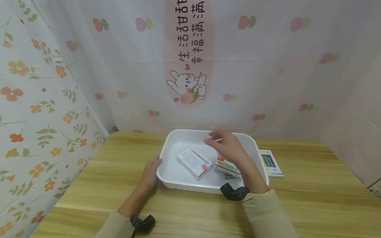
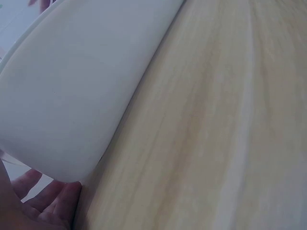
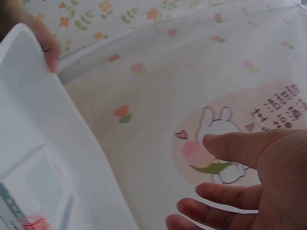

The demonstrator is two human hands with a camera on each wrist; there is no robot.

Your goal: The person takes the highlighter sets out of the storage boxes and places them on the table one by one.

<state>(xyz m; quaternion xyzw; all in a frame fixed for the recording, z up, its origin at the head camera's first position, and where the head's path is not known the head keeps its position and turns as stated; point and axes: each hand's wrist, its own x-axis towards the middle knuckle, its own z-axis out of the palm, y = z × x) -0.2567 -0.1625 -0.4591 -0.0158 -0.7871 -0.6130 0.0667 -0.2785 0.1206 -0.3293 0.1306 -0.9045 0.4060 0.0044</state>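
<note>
A white plastic bin (image 1: 190, 187) stands on the wooden table. My left hand (image 1: 151, 172) holds its left rim; in the left wrist view, the fingers (image 2: 67, 203) of that hand lie against the bin's outer wall. My right hand (image 1: 224, 145) hovers above the bin's right half with nothing in it; the right wrist view shows its thumb and fingers (image 3: 230, 146) spread apart. Inside the bin lie a flat white box (image 1: 193, 162) with a red sticker and, to its right, a small stack of colourful flat packs (image 1: 226, 166), partly hidden by my right forearm.
Right of the bin, a white pack with a window showing coloured sticks (image 1: 271, 163) lies on the table (image 1: 312, 195), partly behind the bin. A printed curtain (image 1: 134, 66) hangs behind the table's far edge, and a flowered cloth (image 1: 44, 109) hangs at the left.
</note>
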